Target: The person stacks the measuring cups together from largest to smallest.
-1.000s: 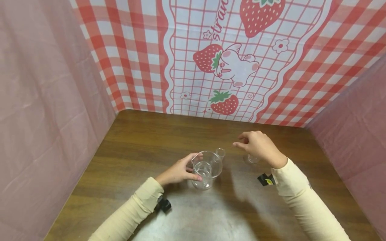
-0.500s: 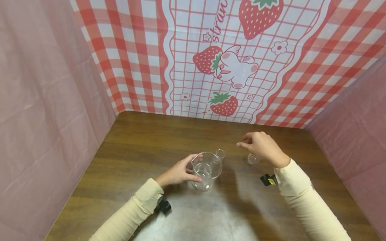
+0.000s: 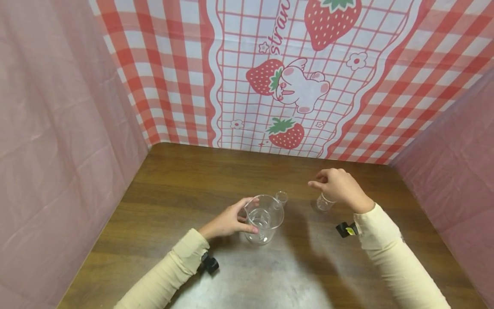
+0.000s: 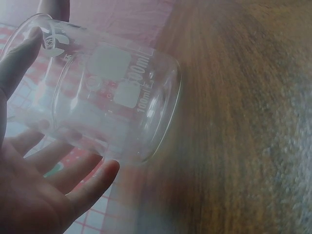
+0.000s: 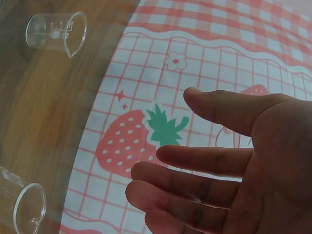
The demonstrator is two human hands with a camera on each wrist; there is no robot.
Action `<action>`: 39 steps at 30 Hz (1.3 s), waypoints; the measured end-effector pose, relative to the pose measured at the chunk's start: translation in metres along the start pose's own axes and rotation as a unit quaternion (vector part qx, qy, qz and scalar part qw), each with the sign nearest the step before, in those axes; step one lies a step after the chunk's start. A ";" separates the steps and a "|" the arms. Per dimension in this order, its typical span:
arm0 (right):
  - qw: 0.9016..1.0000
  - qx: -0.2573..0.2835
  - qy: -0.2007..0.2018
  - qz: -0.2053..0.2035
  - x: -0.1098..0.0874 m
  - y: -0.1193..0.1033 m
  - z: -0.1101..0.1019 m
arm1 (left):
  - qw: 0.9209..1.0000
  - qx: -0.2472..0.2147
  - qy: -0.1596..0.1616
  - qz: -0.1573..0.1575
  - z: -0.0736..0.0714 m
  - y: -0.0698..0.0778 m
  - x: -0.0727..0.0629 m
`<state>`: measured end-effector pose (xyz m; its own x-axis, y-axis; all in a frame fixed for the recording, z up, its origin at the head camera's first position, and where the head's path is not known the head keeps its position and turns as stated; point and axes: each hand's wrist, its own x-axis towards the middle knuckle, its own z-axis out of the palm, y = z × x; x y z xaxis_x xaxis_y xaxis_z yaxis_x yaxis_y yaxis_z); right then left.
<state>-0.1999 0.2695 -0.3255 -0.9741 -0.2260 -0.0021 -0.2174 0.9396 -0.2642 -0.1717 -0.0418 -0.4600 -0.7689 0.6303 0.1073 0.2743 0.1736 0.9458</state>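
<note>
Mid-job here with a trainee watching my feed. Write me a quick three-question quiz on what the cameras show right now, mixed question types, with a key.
1. Multiple choice: which hand grips the large glass beaker?
A) left
B) right
C) both

2. True or false: the right hand is gripping the small beaker nearest it.

3. Short answer: what sits inside the large glass beaker?

Key
1. A, the left hand.
2. False; the right hand holds nothing, and the small beaker stands apart from its fingers.
3. A narrower beaker.
</note>
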 end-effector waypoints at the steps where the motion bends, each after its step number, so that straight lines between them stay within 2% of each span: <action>1: 1.000 0.001 -0.001 0.001 0.000 0.001 0.000 | 1.000 0.001 0.000 0.000 0.000 0.000 0.000; 25: 0.999 -0.016 -0.002 0.031 0.006 0.023 0.005 | 1.000 -0.003 0.003 0.001 0.000 -0.001 0.001; 39: 0.997 -0.032 -0.025 0.062 0.005 0.032 0.011 | 1.000 -0.002 0.002 -0.001 -0.001 -0.001 0.000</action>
<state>-0.2116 0.2958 -0.3450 -0.9899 -0.1178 -0.0786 -0.1004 0.9753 -0.1970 -0.1725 -0.0421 -0.4603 -0.7716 0.6269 0.1073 0.2715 0.1721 0.9469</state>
